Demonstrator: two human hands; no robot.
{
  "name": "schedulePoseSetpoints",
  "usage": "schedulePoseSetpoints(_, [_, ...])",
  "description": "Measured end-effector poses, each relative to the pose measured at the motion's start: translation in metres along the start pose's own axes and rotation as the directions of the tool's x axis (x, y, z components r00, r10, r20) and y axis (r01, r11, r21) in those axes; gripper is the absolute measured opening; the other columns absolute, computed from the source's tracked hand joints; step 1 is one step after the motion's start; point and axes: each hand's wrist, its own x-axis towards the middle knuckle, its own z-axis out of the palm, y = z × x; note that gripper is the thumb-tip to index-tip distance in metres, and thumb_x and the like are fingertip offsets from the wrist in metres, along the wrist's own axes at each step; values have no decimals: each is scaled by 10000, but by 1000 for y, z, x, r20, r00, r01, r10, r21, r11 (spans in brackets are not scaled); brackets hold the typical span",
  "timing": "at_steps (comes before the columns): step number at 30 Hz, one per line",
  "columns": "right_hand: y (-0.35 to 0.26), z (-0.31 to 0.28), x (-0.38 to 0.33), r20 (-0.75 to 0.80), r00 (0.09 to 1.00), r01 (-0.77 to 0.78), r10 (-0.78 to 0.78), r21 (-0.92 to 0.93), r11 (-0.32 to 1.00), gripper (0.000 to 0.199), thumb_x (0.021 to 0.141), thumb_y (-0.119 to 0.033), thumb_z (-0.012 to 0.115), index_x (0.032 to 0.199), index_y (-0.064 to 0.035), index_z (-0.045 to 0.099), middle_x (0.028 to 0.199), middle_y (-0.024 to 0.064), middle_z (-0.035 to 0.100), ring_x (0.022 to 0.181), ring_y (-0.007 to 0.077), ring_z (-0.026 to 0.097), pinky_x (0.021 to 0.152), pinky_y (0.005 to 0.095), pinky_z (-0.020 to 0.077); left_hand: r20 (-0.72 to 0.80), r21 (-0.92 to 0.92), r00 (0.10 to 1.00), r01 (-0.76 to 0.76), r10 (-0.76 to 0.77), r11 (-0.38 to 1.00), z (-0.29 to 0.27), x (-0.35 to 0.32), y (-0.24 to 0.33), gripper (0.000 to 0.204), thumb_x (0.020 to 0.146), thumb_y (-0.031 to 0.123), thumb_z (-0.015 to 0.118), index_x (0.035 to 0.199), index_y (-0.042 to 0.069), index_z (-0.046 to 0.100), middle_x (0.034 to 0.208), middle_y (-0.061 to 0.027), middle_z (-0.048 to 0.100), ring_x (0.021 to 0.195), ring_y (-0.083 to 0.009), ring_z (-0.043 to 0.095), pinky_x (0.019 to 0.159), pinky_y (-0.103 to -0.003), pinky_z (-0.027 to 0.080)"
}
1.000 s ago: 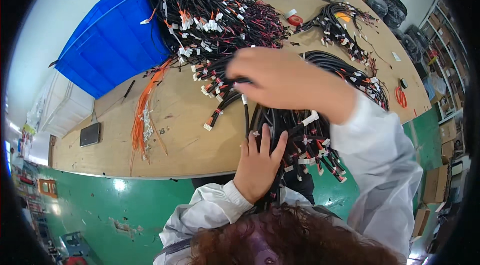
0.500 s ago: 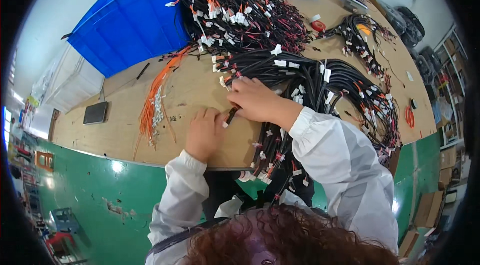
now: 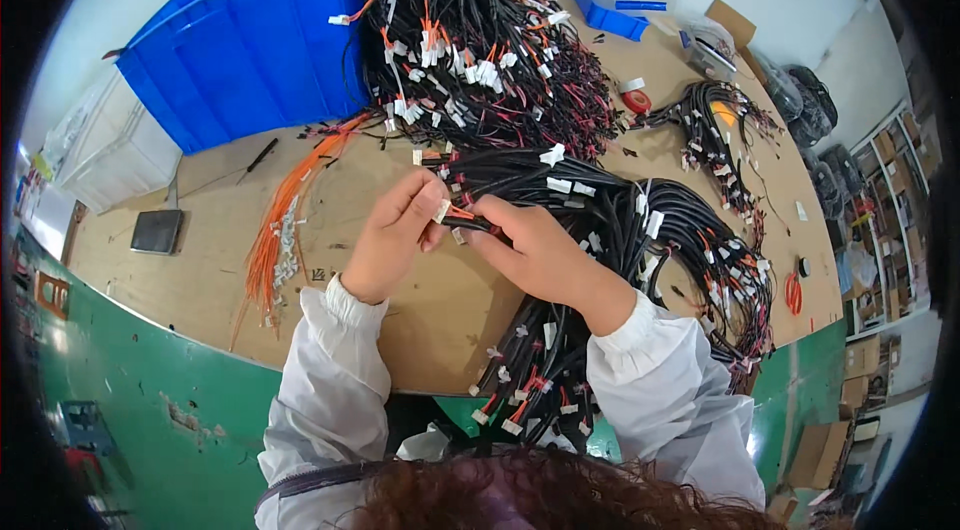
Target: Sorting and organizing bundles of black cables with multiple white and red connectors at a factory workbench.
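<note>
Between my two hands is the end of a black cable (image 3: 478,223) with short orange wires and a small white connector (image 3: 441,212). My left hand (image 3: 388,242) is closed, thumb and fingers pinching at the white connector. My right hand (image 3: 545,255) pinches the black cable just behind its end. Below and behind my right hand lies a thick bundle of black cables (image 3: 600,205) with white connectors and tags, some hanging over the near table edge. Left of my left hand is a bunch of loose orange wires (image 3: 268,240) with white terminals.
A large blue bin (image 3: 245,55) stands at the back left, beside a big heap of black cables (image 3: 450,50). A phone-like dark device (image 3: 157,231), a black pen (image 3: 262,155), red tape roll (image 3: 636,101), red-handled tool (image 3: 793,292) and another cable bundle (image 3: 715,140) lie on the table.
Both hands have lifted the cable end and turned it, so its orange wires and white connector now show. My left hand has moved up to the connector. The whole view has shifted slightly.
</note>
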Motion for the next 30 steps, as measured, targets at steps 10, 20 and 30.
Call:
schedulePoseSetpoints(10, [5, -14, 3, 292, 952, -213, 91, 418, 883, 164, 867, -150, 552, 968, -21, 565, 639, 14, 484, 530, 42, 422, 479, 225, 333, 157, -314, 977, 185, -141, 931, 2, -1, 7, 198, 950, 230, 432, 824, 79, 457, 645, 44, 371, 515, -42, 320, 480, -188, 271])
schedulePoseSetpoints(20, [-7, 2, -7, -195, 895, 168, -401, -686, 708, 236, 766, -190, 655, 960, -85, 570, 659, 31, 493, 470, 164, 523, 393, 268, 411, 327, -40, 942, 99, -81, 994, -11, -9, 10, 249, 966, 237, 381, 831, 41, 456, 686, -11, 467, 617, -86, 421, 578, -226, 370])
schedulePoseSetpoints(30, [-10, 4, -9, -63, 995, -60, 81, 286, 956, 127, 883, -139, 537, 877, -27, 476, 676, 31, 481, 567, 83, 431, 503, 239, 359, 240, -151, 971, 29, 8, 988, -3, -14, 5, 243, 968, 235, 333, 923, 36, 465, 748, -10, 440, 682, -99, 398, 643, -236, 356])
